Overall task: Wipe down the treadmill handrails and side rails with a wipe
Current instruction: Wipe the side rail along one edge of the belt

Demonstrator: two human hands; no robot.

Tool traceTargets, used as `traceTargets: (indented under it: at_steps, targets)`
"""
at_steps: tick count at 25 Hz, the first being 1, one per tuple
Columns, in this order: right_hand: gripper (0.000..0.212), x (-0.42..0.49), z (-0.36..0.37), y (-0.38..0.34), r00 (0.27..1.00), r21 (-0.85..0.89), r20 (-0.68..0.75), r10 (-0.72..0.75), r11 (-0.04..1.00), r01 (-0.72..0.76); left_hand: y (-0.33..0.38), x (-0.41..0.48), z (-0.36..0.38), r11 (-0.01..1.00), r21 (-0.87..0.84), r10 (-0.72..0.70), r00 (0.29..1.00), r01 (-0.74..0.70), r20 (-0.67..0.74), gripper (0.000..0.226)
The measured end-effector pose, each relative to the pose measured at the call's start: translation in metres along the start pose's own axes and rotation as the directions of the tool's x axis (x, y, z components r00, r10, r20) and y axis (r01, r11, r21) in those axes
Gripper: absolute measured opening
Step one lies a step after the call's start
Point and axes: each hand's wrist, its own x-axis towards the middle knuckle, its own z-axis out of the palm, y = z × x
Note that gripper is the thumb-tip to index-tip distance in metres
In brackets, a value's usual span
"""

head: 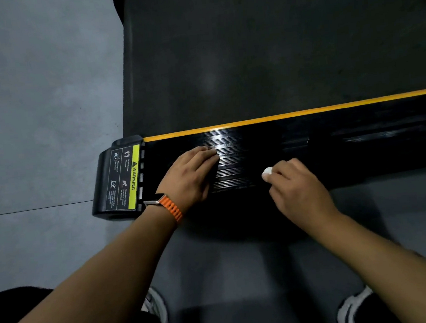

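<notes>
The left hand lies flat on the side rail. Its fingers are straight and close together, and the tips press on the ribbed, glossy black top near a bright glare spot. It holds nothing. An orange-strapped watch sits on that wrist, just at the rail's near edge.

The right hand is curled. Its fingers are bent in around the wipe, a small white wad, and only a rounded bit pokes out past the knuckles on the hand's left side. The wad hangs over the near half of the rail. I cannot tell whether it touches the surface. It is to the right of the left hand, with a bare stretch of ribbed rail between the two.

A yellow stripe runs along the rail's far edge, and the dark belt lies beyond it. At the rail's left end is a cap with a warning label, just beside the left wrist. Below the arms there is grey floor and a pair of shoes.
</notes>
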Motion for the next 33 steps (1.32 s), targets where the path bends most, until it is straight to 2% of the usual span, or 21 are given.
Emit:
traceTargets:
  at_steps: [5,8,10,15,17,19,22,24,26,28,33]
  targets:
    - [0.017,-0.004,-0.007,0.016,1.000,0.023,-0.015,0.016,1.000,-0.015,0.017,0.005,-0.003,0.994,-0.042,-0.103,0.995,0.102,-0.004,0.052]
    - [0.014,-0.012,-0.020,0.037,1.000,0.022,0.012,-0.001,1.000,0.001,0.056,0.032,0.010,0.998,-0.021,-0.053,0.998,0.052,-0.040,0.047]
    - [0.012,-0.016,-0.026,0.051,0.999,0.050,-0.024,0.048,0.998,-0.046,0.078,0.054,0.021,0.998,-0.032,-0.051,0.998,0.050,-0.026,0.046]
    - [0.015,-0.018,-0.033,0.071,0.999,0.067,0.013,-0.042,0.997,0.041,0.094,0.077,0.027,0.992,-0.029,-0.124,0.992,0.123,-0.015,0.051]
    - [0.016,-0.016,-0.038,0.085,0.999,0.103,-0.046,0.012,0.995,-0.008,0.098,0.078,0.025,0.984,-0.022,-0.176,0.984,0.176,0.009,0.053]
    - [0.014,-0.016,-0.037,0.081,0.998,0.143,-0.048,0.030,0.989,-0.023,0.101,0.083,0.027,0.973,-0.035,-0.228,0.974,0.228,-0.010,0.052]
    - [0.006,-0.015,-0.028,0.061,0.994,0.168,0.013,-0.105,0.981,0.101,0.105,0.089,0.032,0.969,-0.033,-0.247,0.967,0.245,-0.060,0.047]
    - [0.004,-0.005,-0.022,0.063,0.995,0.188,-0.010,-0.102,0.977,0.102,0.104,0.089,0.034,0.973,-0.015,-0.231,0.970,0.230,-0.074,0.046]
    - [0.013,0.002,-0.021,0.067,0.999,0.206,-0.022,-0.035,0.978,0.039,0.105,0.087,0.034,0.975,-0.002,-0.222,0.972,0.223,-0.074,0.047]
    - [0.026,0.003,-0.019,0.063,0.997,0.184,-0.008,-0.071,0.980,0.071,0.106,0.088,0.034,0.976,0.002,-0.216,0.974,0.216,-0.070,0.048]
    - [0.031,0.016,-0.017,0.073,0.997,0.155,0.018,-0.068,0.986,0.065,0.105,0.087,0.034,0.975,-0.020,-0.222,0.972,0.221,-0.079,0.048]
